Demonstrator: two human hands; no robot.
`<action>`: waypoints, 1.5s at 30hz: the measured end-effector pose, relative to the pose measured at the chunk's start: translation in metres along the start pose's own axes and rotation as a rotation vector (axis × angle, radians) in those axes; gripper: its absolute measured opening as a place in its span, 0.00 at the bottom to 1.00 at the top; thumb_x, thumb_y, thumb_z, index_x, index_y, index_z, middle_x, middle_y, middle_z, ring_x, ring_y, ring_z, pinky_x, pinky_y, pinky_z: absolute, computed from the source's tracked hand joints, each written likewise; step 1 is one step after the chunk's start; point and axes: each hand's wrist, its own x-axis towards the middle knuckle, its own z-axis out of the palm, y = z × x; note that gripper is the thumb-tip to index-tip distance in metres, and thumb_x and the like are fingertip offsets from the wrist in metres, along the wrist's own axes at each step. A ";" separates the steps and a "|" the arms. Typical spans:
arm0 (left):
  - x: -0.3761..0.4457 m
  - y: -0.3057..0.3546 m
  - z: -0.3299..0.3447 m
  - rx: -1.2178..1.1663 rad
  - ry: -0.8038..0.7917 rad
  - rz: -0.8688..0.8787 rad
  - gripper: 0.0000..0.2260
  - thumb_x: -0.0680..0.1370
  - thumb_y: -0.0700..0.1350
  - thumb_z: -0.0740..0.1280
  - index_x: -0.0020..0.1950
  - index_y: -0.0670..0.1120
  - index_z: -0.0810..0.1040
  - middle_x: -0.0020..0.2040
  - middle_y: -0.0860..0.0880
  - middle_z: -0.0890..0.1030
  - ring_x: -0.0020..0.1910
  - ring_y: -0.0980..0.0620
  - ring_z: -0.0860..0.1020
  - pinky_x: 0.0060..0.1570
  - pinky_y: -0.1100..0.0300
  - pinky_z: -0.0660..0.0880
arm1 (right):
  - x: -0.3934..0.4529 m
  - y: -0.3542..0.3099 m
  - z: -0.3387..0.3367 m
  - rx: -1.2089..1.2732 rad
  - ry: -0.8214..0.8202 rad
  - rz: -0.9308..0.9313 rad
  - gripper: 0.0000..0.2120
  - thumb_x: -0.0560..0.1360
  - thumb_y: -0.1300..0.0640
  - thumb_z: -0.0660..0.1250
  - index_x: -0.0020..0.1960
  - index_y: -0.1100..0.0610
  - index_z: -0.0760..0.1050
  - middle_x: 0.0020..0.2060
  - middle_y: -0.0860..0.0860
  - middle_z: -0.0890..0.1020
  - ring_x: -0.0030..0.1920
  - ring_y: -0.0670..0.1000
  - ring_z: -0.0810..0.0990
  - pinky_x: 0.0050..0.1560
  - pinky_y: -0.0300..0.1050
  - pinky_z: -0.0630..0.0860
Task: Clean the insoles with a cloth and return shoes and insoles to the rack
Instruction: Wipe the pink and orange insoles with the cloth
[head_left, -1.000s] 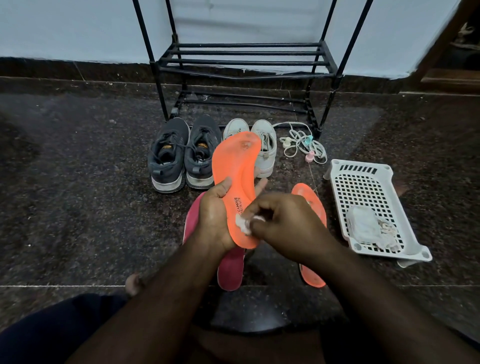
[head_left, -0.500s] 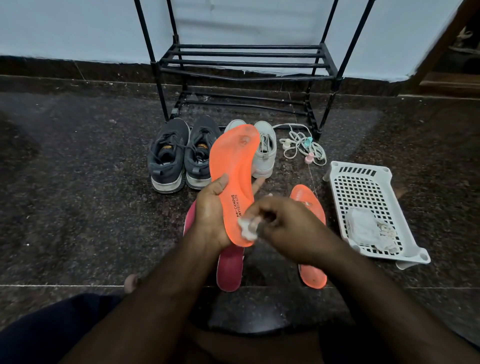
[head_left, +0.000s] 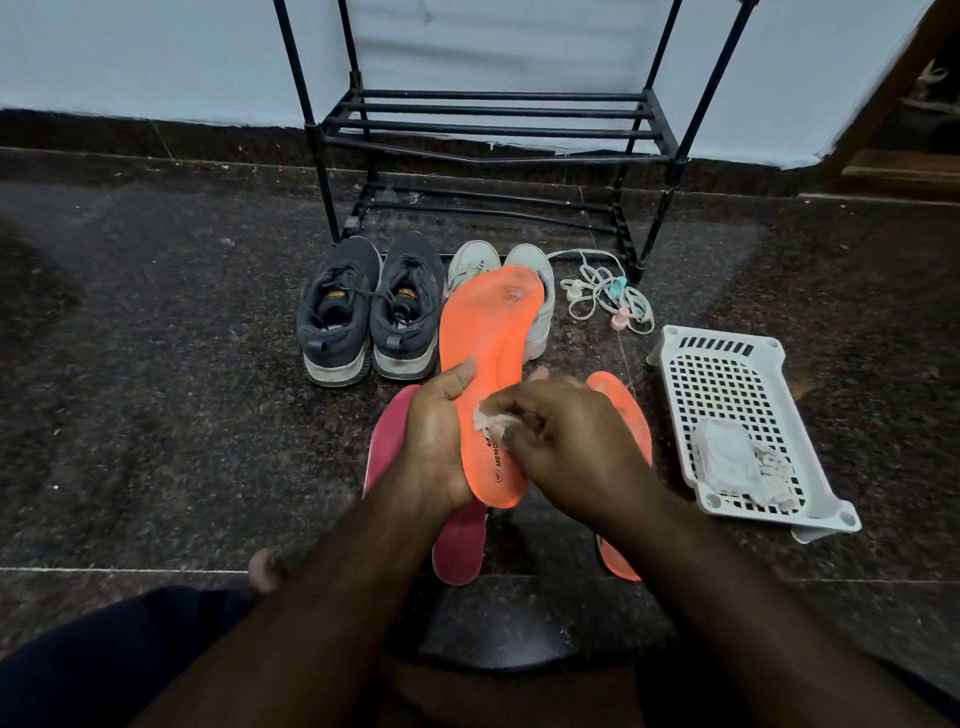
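My left hand (head_left: 434, 441) grips an orange insole (head_left: 488, 332) by its lower left edge and holds it upright over the floor. My right hand (head_left: 566, 441) pinches a small white cloth (head_left: 491, 420) and presses it on the insole's lower half. A second orange insole (head_left: 621, 410) lies on the floor behind my right hand, mostly hidden. A pink insole (head_left: 460, 540) lies under my left wrist. A dark grey pair of shoes (head_left: 371, 312) and a white pair (head_left: 524, 265) stand in front of the black rack (head_left: 493, 130).
A white perforated plastic basket (head_left: 727, 374) with crumpled white cloths (head_left: 737, 465) sits on the floor at the right. A tangle of white laces (head_left: 605, 293) lies beside the rack's right leg. The floor is dark speckled stone; a wall runs behind the rack.
My right hand with the cloth has slid up the insole, from near its heel end towards the middle. The left hand keeps the same grip.
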 end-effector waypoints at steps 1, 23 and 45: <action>0.000 -0.001 0.001 -0.014 0.001 -0.007 0.26 0.80 0.54 0.55 0.69 0.38 0.76 0.59 0.40 0.81 0.55 0.44 0.79 0.71 0.51 0.63 | 0.001 0.000 0.003 -0.097 0.054 -0.044 0.09 0.72 0.60 0.73 0.51 0.52 0.84 0.43 0.46 0.83 0.49 0.48 0.76 0.50 0.40 0.70; -0.001 -0.006 0.003 0.002 0.076 -0.039 0.24 0.80 0.54 0.56 0.59 0.38 0.80 0.66 0.40 0.79 0.63 0.42 0.76 0.73 0.47 0.63 | 0.007 -0.013 0.013 -0.231 -0.157 0.134 0.06 0.77 0.55 0.65 0.51 0.54 0.80 0.46 0.56 0.82 0.49 0.57 0.80 0.48 0.50 0.74; -0.006 -0.013 0.006 0.010 0.069 0.050 0.21 0.83 0.50 0.51 0.68 0.42 0.76 0.61 0.43 0.83 0.59 0.42 0.81 0.60 0.41 0.76 | 0.003 0.026 -0.063 0.388 -0.178 0.442 0.10 0.73 0.72 0.68 0.49 0.60 0.80 0.41 0.58 0.83 0.38 0.52 0.82 0.46 0.51 0.82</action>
